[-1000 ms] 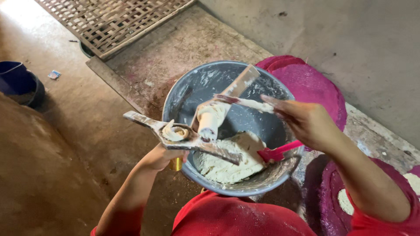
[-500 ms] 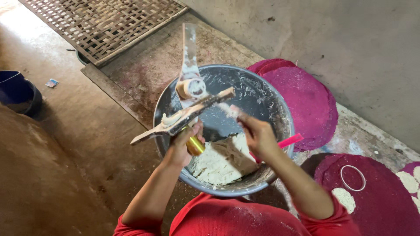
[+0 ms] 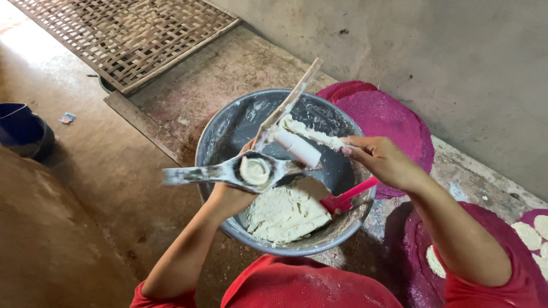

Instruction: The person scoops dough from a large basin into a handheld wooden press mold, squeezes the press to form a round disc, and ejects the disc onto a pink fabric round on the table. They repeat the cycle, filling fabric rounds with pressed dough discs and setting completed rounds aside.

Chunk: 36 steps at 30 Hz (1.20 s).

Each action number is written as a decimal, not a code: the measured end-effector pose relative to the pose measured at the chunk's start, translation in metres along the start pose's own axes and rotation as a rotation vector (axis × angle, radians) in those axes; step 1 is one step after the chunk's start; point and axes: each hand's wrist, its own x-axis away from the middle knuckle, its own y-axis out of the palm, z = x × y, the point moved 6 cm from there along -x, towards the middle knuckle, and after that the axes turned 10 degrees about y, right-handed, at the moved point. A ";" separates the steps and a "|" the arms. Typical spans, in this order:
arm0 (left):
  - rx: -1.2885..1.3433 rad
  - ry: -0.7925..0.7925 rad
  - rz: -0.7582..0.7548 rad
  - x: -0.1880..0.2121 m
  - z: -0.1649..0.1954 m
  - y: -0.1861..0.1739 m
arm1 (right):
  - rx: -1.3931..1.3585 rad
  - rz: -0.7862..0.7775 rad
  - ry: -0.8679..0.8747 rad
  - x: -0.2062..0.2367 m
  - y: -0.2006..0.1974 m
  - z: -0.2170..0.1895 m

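Note:
A dough-smeared metal hand press (image 3: 254, 170) hangs over a grey metal bowl (image 3: 212, 140). My left hand (image 3: 228, 198) grips the press from below, near its round cup filled with white dough. My right hand (image 3: 381, 161) holds the end of the press's white plunger arm, at the bowl's right side. Another arm of the press sticks up and away toward the wall. A lump of white dough (image 3: 285, 215) lies in the near part of the bowl. A red spatula (image 3: 349, 197) leans on the bowl's right rim.
Round magenta mats lie behind the bowl (image 3: 394, 114) and to my right (image 3: 428, 251), the right one carrying pale dough discs (image 3: 531, 234). A woven bamboo tray (image 3: 131, 34) lies on the far floor. A blue bucket (image 3: 23, 130) stands at left. A grey wall (image 3: 445, 45) rises behind.
The press has turned: its long arm has swung from upright over to the right. My right hand has come up out of the bowl and moved right, onto the plunger arm.

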 end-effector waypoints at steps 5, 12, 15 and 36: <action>-0.096 0.070 0.089 -0.014 0.030 0.005 | 0.665 0.372 0.014 0.012 0.021 -0.048; -0.064 0.116 0.196 -0.009 0.015 0.001 | 0.875 0.377 -0.284 0.007 0.052 -0.070; -0.439 0.277 0.197 -0.007 0.017 -0.020 | 0.594 0.284 -0.143 0.004 0.027 -0.077; -0.664 0.235 0.360 0.009 0.011 -0.033 | 0.312 0.298 -0.224 0.018 0.075 -0.068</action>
